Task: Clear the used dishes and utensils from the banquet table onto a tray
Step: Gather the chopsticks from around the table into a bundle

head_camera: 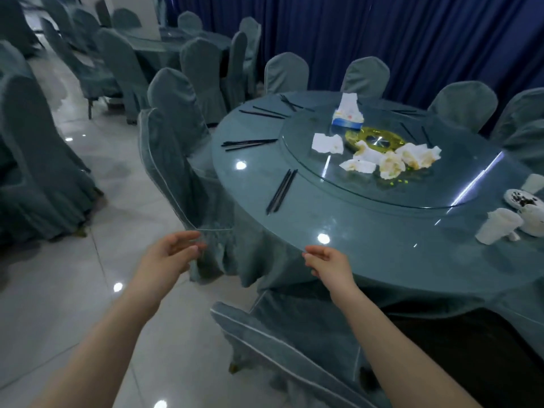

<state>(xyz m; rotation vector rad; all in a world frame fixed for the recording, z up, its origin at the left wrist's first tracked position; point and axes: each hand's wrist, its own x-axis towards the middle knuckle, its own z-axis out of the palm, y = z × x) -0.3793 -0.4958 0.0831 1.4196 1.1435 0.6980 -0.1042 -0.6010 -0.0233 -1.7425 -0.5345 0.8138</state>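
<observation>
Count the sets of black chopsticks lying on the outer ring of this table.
4 clear sets on the left side: nearest, next, then, farthest. More dark sticks lie at the far right, too blurred to count.

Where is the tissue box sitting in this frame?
In the head view the tissue box stands on the far side of the glass turntable, just behind the yellow centre ring and beyond the crumpled napkins.

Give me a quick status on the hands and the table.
Left hand and right hand open, empty. Chopsticks, dirty dishes on table. Chair close beside.
</observation>
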